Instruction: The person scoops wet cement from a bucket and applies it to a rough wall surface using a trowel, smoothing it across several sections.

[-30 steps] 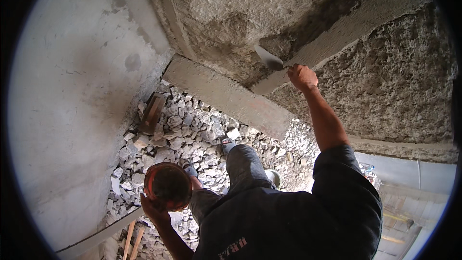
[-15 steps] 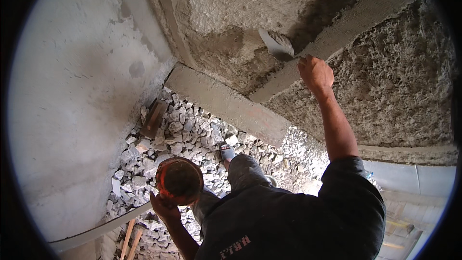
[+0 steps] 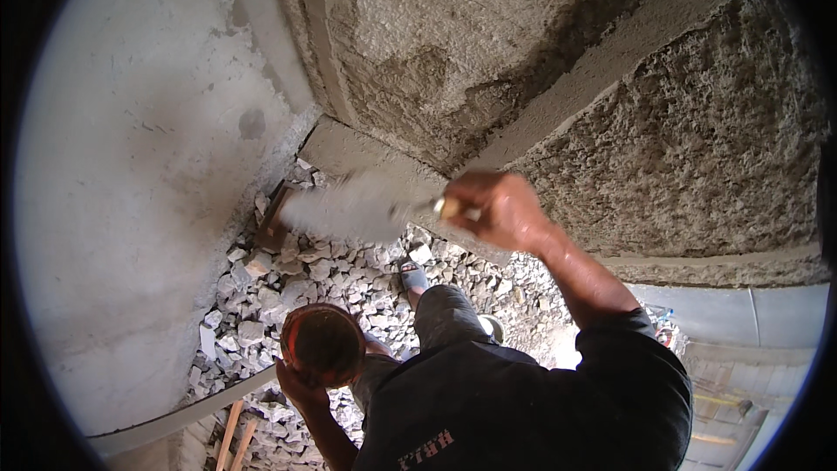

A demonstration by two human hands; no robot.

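Note:
My right hand [image 3: 504, 209] is closed around the handle of a trowel [image 3: 353, 208]. The blade, smeared by motion, points left above the stones. Low on the left, my left hand [image 3: 301, 386] grips the side of a round, orange-red bowl [image 3: 323, 344] with a dark inside; what lies in it is hard to make out. Ahead stands a wall with rough wet mortar [image 3: 418, 92], crossed by a smoother mortar band [image 3: 593, 65]. A flat concrete ledge [image 3: 370, 150] runs along the wall's foot, just beyond the blade.
Broken stones [image 3: 253, 296] cover the ground around my feet. A brown block-like piece [image 3: 274, 218] leans by the smooth grey wall [image 3: 131, 192] on the left. Wooden strips [image 3: 231, 432] lie at lower left. To the right is coarse, rough plaster [image 3: 697, 148].
My right hand has swung down and left from the wall, bringing the trowel over the ledge and stones. The bowl in my left hand has dropped slightly.

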